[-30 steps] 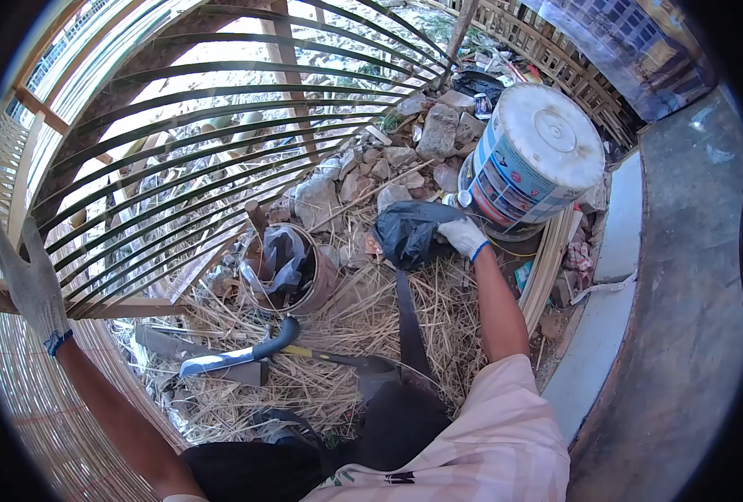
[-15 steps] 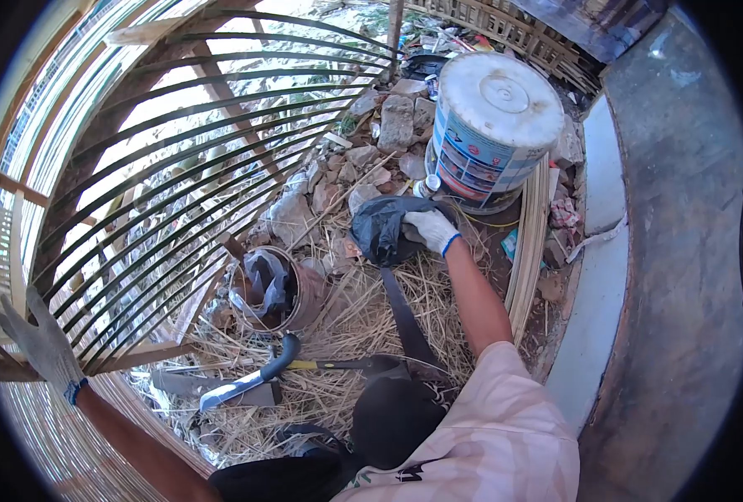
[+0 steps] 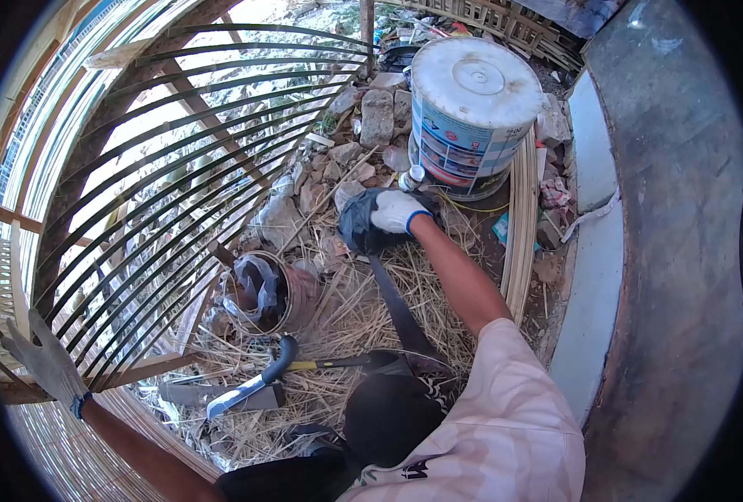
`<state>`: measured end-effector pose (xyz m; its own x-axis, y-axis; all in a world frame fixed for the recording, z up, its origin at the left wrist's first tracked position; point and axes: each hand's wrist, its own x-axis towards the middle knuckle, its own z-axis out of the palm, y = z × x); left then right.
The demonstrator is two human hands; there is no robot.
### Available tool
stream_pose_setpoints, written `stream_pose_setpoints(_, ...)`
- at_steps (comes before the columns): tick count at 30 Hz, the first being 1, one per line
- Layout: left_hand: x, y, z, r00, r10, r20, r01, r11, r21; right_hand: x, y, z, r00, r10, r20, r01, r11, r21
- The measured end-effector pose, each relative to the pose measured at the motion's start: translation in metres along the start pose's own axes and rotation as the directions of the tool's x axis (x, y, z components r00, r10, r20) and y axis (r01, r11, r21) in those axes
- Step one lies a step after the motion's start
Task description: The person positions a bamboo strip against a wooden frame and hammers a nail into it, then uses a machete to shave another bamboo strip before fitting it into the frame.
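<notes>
In a white work glove, my right hand [image 3: 398, 211] grips the crumpled black plastic bag [image 3: 358, 221]; its fingertips are partly hidden against the plastic. A small jar [image 3: 412, 177] stands just beyond it, by the big white bucket [image 3: 463, 125]. My left hand [image 3: 47, 361], also gloved, rests with fingers spread against the lower left corner of the slatted bamboo panel [image 3: 166, 197]. Between my hands stands an open pail [image 3: 292, 293] with plastic bags inside. Below it lies a saw [image 3: 250, 389] with a dark curved handle.
A tool with a yellow-and-black handle [image 3: 325, 365] lies on the straw [image 3: 313, 410]. A long dark blade-like strip [image 3: 398, 309] runs from the bag toward me. Rubble [image 3: 279, 219] lies behind the pail. Bamboo strips [image 3: 518, 226] and a low pale wall [image 3: 585, 309] border the right side.
My right hand has shifted from the bag's right edge onto its top, and the bag looks flatter. My left hand stays at the panel's corner. The whole view has shifted slightly.
</notes>
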<state>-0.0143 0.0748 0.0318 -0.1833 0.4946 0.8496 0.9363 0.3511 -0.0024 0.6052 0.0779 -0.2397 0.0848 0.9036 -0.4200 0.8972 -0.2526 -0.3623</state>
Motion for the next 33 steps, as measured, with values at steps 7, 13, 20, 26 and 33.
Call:
stream_pose_setpoints(7, 0.002, 0.003, -0.008, 0.999, -0.026, 0.043, 0.027, 1.000, -0.006, 0.052, -0.077, -0.029, 0.936, -0.238, 0.259, 0.254, 0.967, -0.027)
stream_pose_setpoints(13, 0.002, -0.010, 0.000, 0.999, 0.052, 0.002, -0.052, 0.999, 0.000, 0.080, -0.061, 0.015, 0.957, -0.171, 0.235, 0.181, 0.983, -0.020)
stream_pose_setpoints(20, -0.002, -0.004, -0.002, 0.999, 0.046, -0.018, -0.046, 0.999, 0.010, 0.098, 0.023, 0.091, 0.961, -0.105, -0.256, 0.093, 0.994, -0.060)
stream_pose_setpoints(26, -0.005, -0.006, 0.000, 0.999, 0.041, -0.021, -0.040, 0.998, 0.042, 0.111, 0.016, 0.138, 0.865, -0.161, -0.475, 0.069, 0.976, -0.206)
stream_pose_setpoints(33, -0.007, 0.003, -0.013, 0.999, -0.021, 0.047, 0.024, 0.998, -0.054, 0.098, -0.014, 0.137, 0.918, -0.033, -0.395, -0.040, 0.984, -0.175)
